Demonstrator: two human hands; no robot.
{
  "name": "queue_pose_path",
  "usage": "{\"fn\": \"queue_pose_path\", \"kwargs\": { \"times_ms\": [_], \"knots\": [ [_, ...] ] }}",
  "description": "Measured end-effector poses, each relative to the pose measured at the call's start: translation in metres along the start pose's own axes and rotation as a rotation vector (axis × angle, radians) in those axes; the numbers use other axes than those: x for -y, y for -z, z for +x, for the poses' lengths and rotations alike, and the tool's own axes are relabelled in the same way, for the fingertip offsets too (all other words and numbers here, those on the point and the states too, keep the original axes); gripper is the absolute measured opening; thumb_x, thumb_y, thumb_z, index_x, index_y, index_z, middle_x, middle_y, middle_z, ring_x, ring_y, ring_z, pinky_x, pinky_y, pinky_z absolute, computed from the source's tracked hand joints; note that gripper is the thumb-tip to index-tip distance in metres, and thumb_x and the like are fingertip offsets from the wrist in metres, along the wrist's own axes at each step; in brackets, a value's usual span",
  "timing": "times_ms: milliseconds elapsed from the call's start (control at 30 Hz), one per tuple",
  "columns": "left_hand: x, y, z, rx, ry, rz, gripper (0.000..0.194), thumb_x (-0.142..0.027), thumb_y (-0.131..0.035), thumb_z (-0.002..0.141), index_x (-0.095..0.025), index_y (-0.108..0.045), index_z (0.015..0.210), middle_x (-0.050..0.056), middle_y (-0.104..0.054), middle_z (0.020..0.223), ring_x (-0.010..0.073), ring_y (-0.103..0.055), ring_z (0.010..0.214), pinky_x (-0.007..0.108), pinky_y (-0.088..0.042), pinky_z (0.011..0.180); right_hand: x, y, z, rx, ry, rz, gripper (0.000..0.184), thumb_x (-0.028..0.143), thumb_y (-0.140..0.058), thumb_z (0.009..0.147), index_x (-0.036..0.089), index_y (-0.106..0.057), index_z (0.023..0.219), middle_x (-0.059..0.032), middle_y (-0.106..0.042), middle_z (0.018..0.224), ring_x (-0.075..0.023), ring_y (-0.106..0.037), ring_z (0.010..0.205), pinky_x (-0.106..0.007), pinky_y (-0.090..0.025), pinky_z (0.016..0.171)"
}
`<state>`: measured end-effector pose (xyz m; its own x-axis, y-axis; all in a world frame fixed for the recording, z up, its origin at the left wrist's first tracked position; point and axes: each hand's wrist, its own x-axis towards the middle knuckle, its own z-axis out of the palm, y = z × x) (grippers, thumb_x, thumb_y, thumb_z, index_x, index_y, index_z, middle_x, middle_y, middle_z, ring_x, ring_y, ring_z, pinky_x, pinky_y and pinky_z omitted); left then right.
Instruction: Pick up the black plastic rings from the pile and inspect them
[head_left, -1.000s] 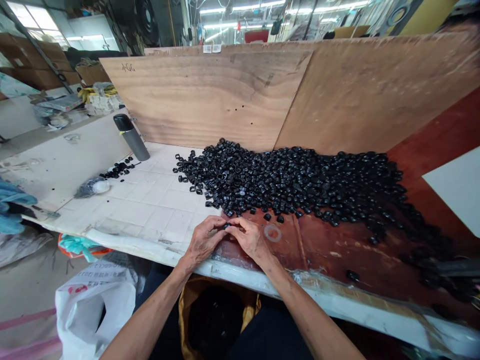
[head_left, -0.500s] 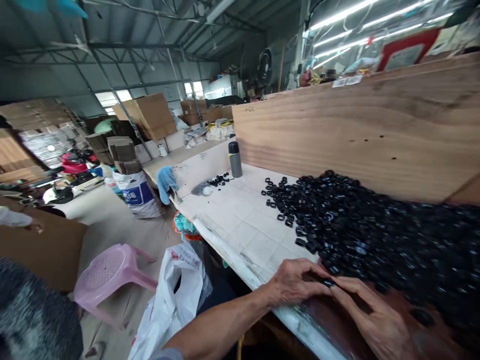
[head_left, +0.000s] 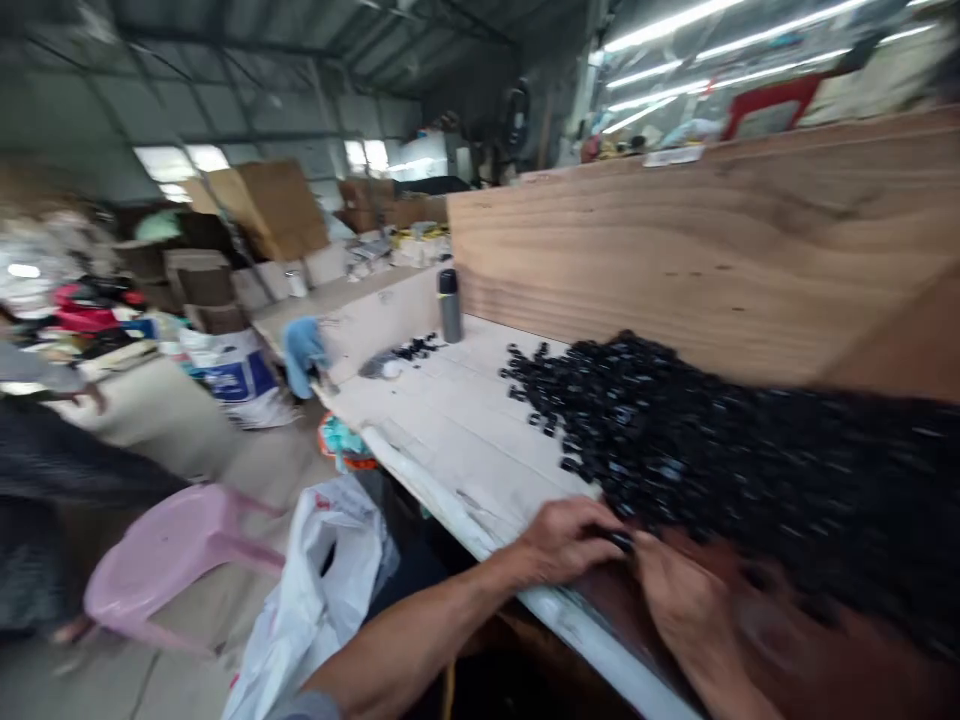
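We saw one small black piece [head_left: 621, 541] between our two hands, low over the near edge of the bench [head_left: 442, 430], just beside the big pile of black pieces [head_left: 697, 450]. The fingers of our left hand [head_left: 562, 542] were pinched on it, with the thumb below and a finger above. The fingers of our right hand [head_left: 686, 600] came up close to its other side, but the picture was blurry there, so we could not tell if they gripped it too. We guessed the piece was very light, since it was so tiny. It looked hard and smooth, maybe plastic, so we thought it would not squash or bend much. Some pieces in the pile had a shine, so we guessed this one could be slippery and pop out of a loose pinch. It did not look easy to break. The best place to hold it, we thought, was by its outside edges, with just the tips of a thumb and one finger, pressing softly but steadily.
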<state>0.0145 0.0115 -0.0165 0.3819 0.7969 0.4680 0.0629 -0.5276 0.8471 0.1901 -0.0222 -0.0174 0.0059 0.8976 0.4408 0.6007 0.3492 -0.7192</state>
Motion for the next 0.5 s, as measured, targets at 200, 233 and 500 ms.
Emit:
{"fn": "queue_pose_path", "kwargs": {
  "times_ms": [200, 233, 500],
  "knots": [
    [-0.012, 0.012, 0.010, -0.052, 0.135, -0.013, 0.018, -0.029, -0.071, 0.088, -0.019, -0.071, 0.103, 0.008, -0.073, 0.107, 0.0213, -0.070, 0.102, 0.036, -0.056, 0.095, 0.021, 0.015, 0.002, 0.113, -0.038, 0.081, 0.048, 0.043, -0.043, 0.101, 0.021, -0.064, 0.064, -0.0032, -0.060, 0.059, -0.0176, -0.056, 0.055, -0.028, -0.047, 0.059],
    [-0.011, 0.013, 0.012, -0.041, 0.137, -0.008, 0.017, -0.028, -0.071, 0.088, -0.018, -0.071, 0.103, 0.007, -0.073, 0.107, 0.0210, -0.069, 0.102, 0.036, -0.056, 0.095, 0.023, 0.016, 0.003, 0.085, -0.051, 0.085, 0.046, 0.042, -0.047, 0.100, 0.021, -0.062, 0.063, -0.0020, -0.058, 0.057, -0.0162, -0.053, 0.054, -0.028, -0.045, 0.058],
    [-0.011, 0.012, 0.010, -0.019, 0.153, 0.001, 0.018, -0.024, -0.069, 0.089, -0.019, -0.070, 0.107, 0.006, -0.071, 0.109, 0.0196, -0.069, 0.104, 0.033, -0.056, 0.095, 0.030, 0.022, 0.006, 0.071, -0.132, 0.188, 0.030, 0.039, -0.061, 0.092, 0.020, -0.061, 0.069, 0.0019, -0.054, 0.058, -0.0134, -0.050, 0.055, -0.025, -0.042, 0.056]
  ]
}}
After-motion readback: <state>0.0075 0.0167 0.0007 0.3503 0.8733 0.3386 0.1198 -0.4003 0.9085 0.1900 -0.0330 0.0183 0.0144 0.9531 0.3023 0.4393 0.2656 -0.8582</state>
